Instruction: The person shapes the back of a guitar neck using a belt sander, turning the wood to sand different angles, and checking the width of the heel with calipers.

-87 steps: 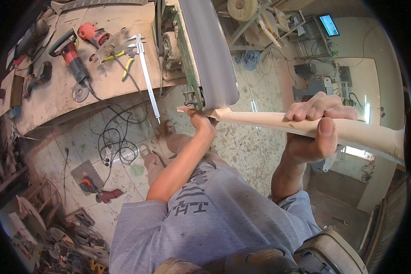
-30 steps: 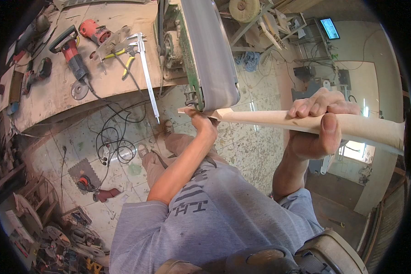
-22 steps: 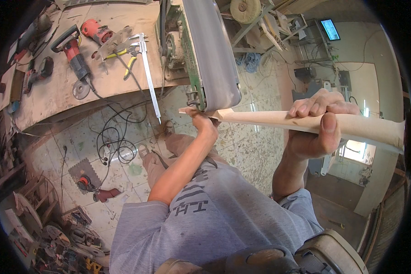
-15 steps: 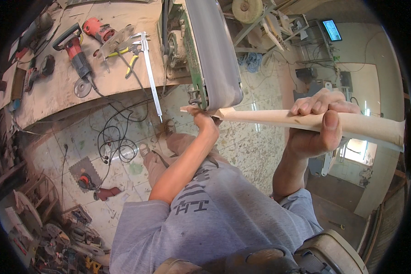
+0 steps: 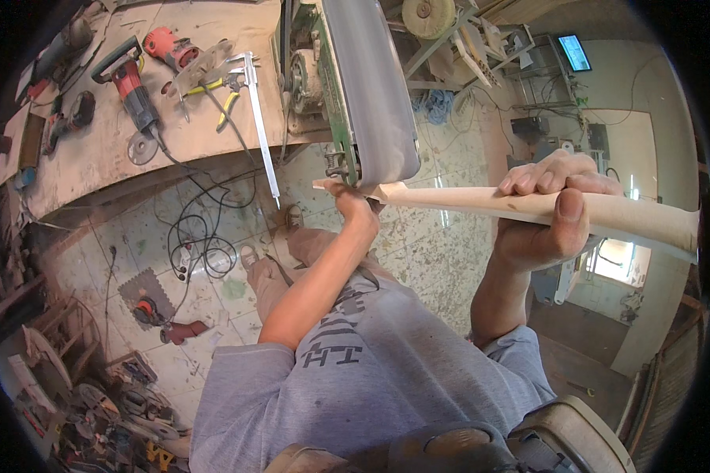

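Note:
A long, pale shaped length of wood (image 5: 457,202) lies crosswise in front of me, slim in the middle and thicker toward the right. My left hand (image 5: 355,206) is closed around its narrow left end, right below the rounded lower end of a belt sander (image 5: 379,102). There the wood meets or nearly meets the grey belt; the exact contact is partly hidden by the hand. Farther right, my right hand (image 5: 548,236) grips the thicker part, fingers over the top and thumb on the near side.
On the workbench (image 5: 79,169) at left lie a caliper (image 5: 262,130), yellow-handled pliers (image 5: 227,109), a red angle grinder (image 5: 130,91) and other power tools. Black cables (image 5: 205,236) coil on the tiled floor. More tools are heaped at lower left; a lit screen (image 5: 574,52) stands far right.
Both hands keep their grip. The left hand and the narrow end of the wood have shifted very slightly up toward the sander; the right hand is almost still.

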A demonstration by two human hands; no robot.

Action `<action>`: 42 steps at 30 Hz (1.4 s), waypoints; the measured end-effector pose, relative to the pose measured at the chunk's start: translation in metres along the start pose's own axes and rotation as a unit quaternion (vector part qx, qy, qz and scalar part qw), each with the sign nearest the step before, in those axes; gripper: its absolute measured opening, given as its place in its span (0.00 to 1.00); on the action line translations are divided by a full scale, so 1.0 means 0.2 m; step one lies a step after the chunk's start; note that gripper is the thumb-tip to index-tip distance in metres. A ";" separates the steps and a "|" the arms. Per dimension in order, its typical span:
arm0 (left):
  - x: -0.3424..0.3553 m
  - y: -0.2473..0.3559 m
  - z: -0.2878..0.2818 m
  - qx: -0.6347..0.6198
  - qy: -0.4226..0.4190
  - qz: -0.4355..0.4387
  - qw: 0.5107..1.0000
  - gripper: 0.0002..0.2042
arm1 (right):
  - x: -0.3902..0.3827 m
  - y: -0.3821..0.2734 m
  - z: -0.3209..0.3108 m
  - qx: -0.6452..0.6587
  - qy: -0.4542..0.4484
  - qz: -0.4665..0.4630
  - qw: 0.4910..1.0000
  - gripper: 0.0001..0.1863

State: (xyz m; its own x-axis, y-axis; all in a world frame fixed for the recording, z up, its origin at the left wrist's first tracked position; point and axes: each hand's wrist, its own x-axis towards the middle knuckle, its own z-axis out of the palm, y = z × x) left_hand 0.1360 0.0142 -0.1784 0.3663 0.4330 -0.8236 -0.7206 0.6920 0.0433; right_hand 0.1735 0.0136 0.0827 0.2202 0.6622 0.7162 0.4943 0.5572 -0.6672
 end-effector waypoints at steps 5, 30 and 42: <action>0.02 -0.01 -0.02 0.012 0.002 -0.005 1.000 0.32 | 0.00 -0.01 0.00 -0.023 0.012 0.003 1.000 0.10; 0.11 -0.05 -0.06 0.018 -0.022 -0.008 1.000 0.32 | 0.00 0.00 0.01 -0.071 0.014 -0.022 0.997 0.08; 0.06 -0.03 -0.04 0.016 -0.012 -0.011 1.000 0.34 | 0.03 0.05 0.02 -0.051 0.065 -0.019 0.996 0.12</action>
State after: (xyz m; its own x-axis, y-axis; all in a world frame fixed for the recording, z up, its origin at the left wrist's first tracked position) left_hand 0.1397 0.0113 -0.1928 0.3963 0.4315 -0.8104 -0.6935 0.7191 0.0438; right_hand 0.1766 0.0259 0.0793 0.3037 0.5665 0.7661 0.5866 0.5224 -0.6188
